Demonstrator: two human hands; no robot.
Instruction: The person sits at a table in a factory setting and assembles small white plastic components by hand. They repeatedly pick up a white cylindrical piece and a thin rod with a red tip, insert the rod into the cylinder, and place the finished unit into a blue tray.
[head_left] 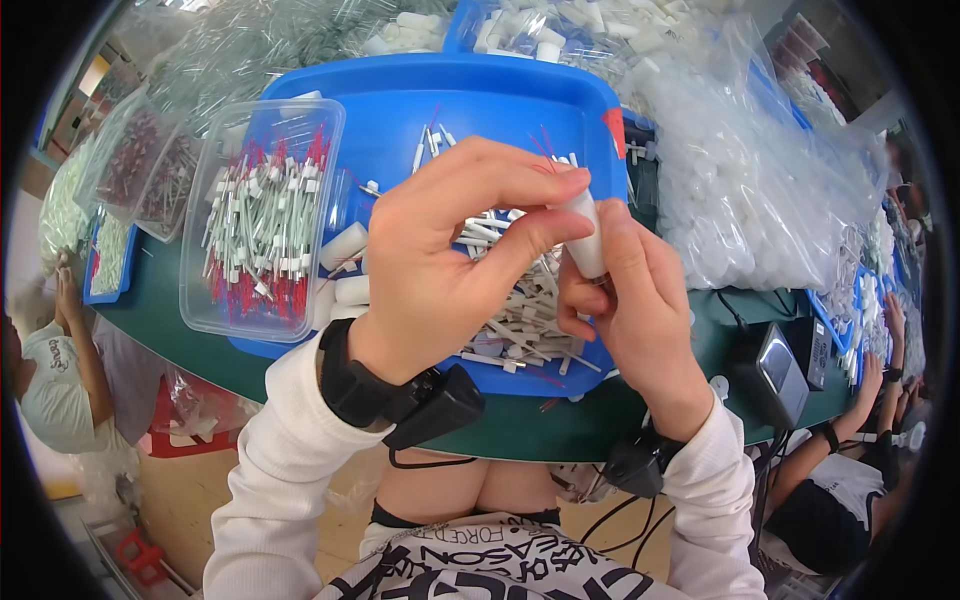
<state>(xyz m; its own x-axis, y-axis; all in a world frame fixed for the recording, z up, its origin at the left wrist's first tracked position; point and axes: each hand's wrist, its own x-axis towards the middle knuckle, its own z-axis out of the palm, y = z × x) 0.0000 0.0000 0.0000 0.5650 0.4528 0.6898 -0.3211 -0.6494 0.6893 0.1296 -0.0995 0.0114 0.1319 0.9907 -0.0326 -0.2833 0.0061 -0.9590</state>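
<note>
Above the blue tray, both hands hold one white plastic cylinder, tilted slightly. My left hand is closed, its thumb and index finger pinching the cylinder's upper part. Around the lower part, the fingers of my right hand are wrapped. Thin red wires and a small white tip rise just behind the left fingertips; what they belong to is hidden. Below the hands, the tray holds a pile of thin white-and-metal parts with red wires. More white cylinders lie beside my left wrist.
A clear plastic box of similar red-wired parts stands at the tray's left. Clear bags of white pieces fill the right and far side. A black device with cables sits on the green table. People work at both sides.
</note>
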